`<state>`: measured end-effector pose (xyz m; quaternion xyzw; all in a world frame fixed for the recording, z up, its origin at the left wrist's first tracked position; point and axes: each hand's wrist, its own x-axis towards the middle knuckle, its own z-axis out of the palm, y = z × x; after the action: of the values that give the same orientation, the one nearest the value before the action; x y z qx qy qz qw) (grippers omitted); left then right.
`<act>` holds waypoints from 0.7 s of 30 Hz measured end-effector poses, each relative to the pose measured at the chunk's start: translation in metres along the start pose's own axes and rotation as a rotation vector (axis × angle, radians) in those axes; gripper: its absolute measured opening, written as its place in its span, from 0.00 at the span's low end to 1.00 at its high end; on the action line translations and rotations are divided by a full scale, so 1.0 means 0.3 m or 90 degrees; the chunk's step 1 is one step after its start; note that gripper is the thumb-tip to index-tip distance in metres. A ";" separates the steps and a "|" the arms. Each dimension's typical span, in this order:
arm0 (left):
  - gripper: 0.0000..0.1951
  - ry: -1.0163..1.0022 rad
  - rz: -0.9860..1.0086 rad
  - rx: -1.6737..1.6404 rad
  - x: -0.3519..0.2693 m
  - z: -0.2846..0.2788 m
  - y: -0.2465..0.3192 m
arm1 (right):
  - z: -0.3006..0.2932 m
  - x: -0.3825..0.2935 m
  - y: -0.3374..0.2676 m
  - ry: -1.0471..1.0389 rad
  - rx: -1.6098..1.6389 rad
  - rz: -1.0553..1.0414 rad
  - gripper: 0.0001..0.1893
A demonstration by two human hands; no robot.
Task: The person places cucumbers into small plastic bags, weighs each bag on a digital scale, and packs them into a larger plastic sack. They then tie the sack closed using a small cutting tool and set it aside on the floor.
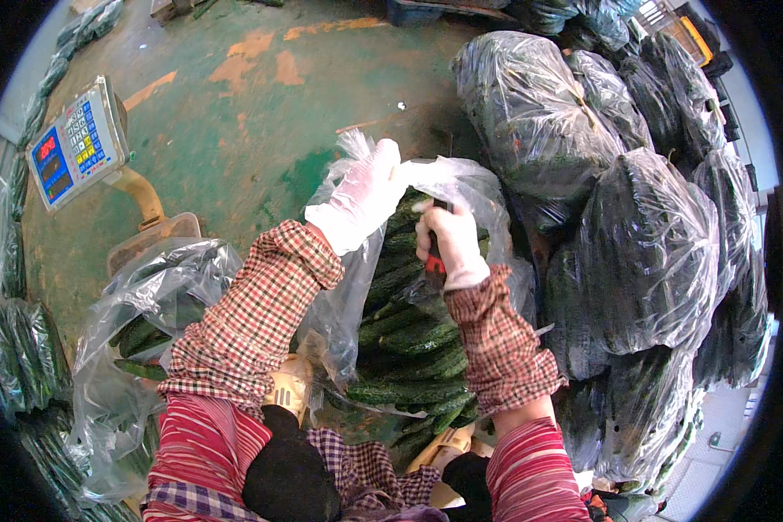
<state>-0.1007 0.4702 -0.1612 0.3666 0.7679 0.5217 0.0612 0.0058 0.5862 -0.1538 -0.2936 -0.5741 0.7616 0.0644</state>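
In the head view, my left hand (pixel 365 189), in a white glove, grips the gathered upper edge of a clear plastic bag (pixel 339 307). My right hand (pixel 450 238), gloved in white too, is closed around a tool with a red and black handle (pixel 434 264); what kind of tool it is cannot be told. Dark green cucumbers (pixel 417 339) lie stacked inside the open bag, below and between my hands. The bag's rim (pixel 457 171) arches just beyond my right hand. Both forearms wear checked sleeve covers.
Full, closed plastic bags of cucumbers (pixel 652 248) are piled at the right. A digital scale display (pixel 75 143) stands on a post at the left. Near my left forearm lies another plastic bag holding cucumbers (pixel 143 333). More bagged cucumbers (pixel 26 355) line the far left. My feet flank the middle bag.
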 end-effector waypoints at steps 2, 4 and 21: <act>0.05 -0.028 0.013 0.083 0.010 -0.005 -0.023 | -0.006 -0.086 -0.017 0.054 0.008 0.051 0.09; 0.05 -0.030 0.049 0.092 0.018 0.011 0.043 | -0.048 -0.169 -0.052 0.056 0.072 0.017 0.09; 0.08 -0.067 -0.071 0.484 0.029 -0.149 -0.127 | -0.200 -0.195 -0.333 0.020 0.161 0.080 0.14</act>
<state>-0.1473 0.4347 -0.1710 0.3466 0.9213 0.1761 -0.0116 0.0610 0.6441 -0.0510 -0.3305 -0.4528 0.8258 0.0618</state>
